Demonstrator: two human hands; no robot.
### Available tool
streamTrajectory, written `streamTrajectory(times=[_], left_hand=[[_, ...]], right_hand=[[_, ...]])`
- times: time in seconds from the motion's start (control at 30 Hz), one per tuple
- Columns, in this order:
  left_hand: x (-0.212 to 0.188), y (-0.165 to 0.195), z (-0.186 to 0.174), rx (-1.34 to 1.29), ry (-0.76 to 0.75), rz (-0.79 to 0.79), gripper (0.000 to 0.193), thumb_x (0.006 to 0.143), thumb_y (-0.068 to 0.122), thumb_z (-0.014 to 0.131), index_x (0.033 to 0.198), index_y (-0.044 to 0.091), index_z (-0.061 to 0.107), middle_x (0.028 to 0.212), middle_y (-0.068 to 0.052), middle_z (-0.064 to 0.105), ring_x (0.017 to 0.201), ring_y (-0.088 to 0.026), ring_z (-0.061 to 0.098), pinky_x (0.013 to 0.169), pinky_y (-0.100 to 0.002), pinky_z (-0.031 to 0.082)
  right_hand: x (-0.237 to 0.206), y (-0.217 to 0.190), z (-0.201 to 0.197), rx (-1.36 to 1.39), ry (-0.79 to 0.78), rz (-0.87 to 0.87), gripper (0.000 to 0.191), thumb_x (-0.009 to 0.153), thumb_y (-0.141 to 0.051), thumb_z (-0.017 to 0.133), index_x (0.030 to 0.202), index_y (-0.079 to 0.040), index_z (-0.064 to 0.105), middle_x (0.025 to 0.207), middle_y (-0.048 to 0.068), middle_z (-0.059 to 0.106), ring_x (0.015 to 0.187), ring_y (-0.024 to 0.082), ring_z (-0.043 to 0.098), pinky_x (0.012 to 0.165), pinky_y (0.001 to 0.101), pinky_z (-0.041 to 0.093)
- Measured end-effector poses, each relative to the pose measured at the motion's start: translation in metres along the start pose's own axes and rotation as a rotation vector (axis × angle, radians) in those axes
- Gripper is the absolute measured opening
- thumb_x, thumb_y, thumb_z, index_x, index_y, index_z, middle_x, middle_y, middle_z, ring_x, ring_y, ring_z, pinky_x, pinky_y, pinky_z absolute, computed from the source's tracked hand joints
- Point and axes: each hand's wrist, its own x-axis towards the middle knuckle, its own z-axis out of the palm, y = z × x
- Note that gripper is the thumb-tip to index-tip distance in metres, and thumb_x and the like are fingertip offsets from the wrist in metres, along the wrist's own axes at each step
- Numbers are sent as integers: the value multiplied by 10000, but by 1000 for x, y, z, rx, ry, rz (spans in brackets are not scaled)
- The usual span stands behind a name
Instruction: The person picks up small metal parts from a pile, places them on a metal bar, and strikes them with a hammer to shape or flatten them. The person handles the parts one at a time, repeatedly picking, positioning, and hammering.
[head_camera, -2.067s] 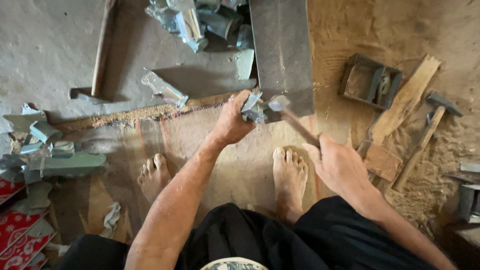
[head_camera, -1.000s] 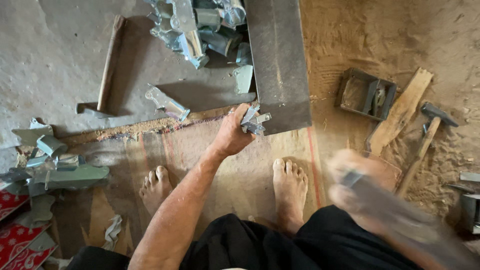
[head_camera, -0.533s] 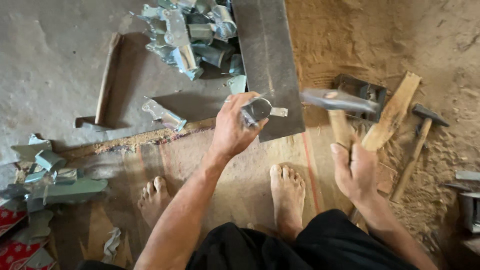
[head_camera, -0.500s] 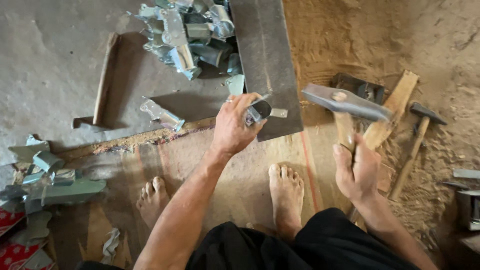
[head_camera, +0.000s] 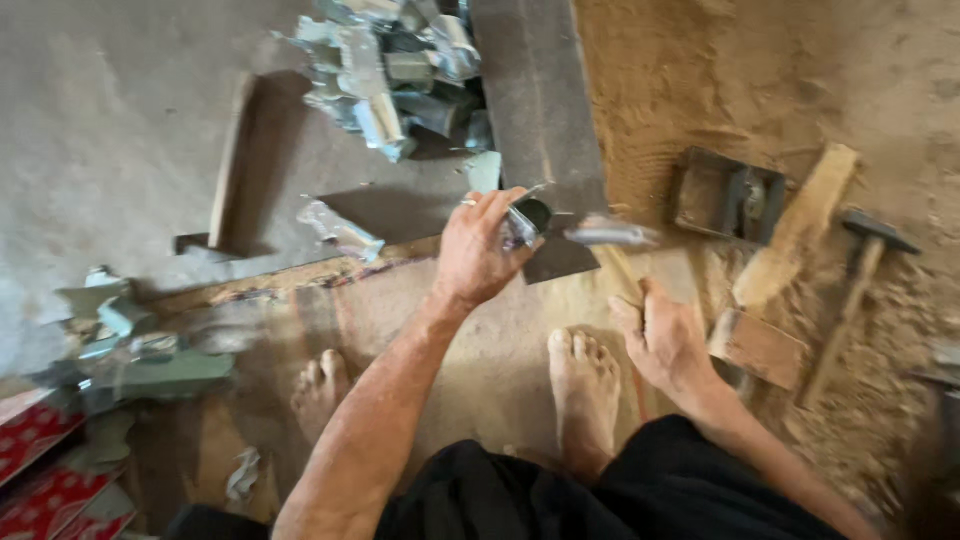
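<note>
Left hand (head_camera: 480, 250) pinches small metal piece (head_camera: 528, 218) against dark slab (head_camera: 545, 130) edge, steadying it for blow. Right hand (head_camera: 668, 340) grips hammer (head_camera: 610, 236), head blurred beside piece.

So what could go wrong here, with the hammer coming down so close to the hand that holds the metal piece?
1. The left hand pinches the small metal piece on the dark steel block, and the blurred hammer head is right beside the fingers; a slightly off blow may hit them.
2. The piece sits near the block's corner, so it could slip off or fly.
3. The bare right foot lies just below; a dropped piece or glancing hammer might land on it.
</note>
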Motion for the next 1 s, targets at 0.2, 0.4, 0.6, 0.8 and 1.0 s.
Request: streamTrajectory(times=[0.2, 0.4, 0.6, 0.8, 1.0], left_hand=[[-43, -61, -90, 116, -405, 171, 599, 786, 264, 832, 1312, 79, 614, 1236, -149, 669, 1188, -362, 617, 1051, -464, 477], [-90, -130, -256, 947, -1340, -605, 563, 712, 351, 931, 1188, 141, 715, 1132, -95, 714, 1103, -293, 684, 964, -459, 546], [-55, -118, -232, 1075, -595, -217, 289, 944, 139, 664, 1234, 139, 672, 1261, -108, 668, 1211, -291, 614, 1028, -496, 488], [-43, -122, -119, 997, -569, 311, 296, 811, 217, 627, 1098, 203, 698, 1066, -96, 720, 1109, -301, 652, 1018, -580, 398], [-13, -94, -139, 773, -565, -208, 314, 835, 340, 763, 1068, 138, 704, 1007, -156, 714, 961, -351, 675, 835, -503, 539]], right_hand=[[-49, 28, 11, 107, -659, 345, 432, 950, -380, 648, 844, 37, 683, 679, 285, 622, 646, 417, 635, 571, 497, 482], [-88, 25, 55, 140, -597, 80, 248, 908, -315, 641, 956, -94, 745, 846, 212, 745, 745, 351, 702, 634, 438, 545], [-43, 26, 30, 228, -730, 674, 243, 1003, -58, 545, 1191, -87, 697, 1072, 82, 805, 817, 226, 800, 566, 377, 583], [-23, 14, 14, 853, -602, 763, 275, 963, -61, 557, 1127, 114, 692, 1015, 179, 773, 950, 263, 764, 845, 362, 632], [-15, 8, 12, 890, -562, 775, 274, 966, -134, 578, 1148, 58, 654, 1018, 211, 762, 906, 263, 769, 815, 393, 656]])
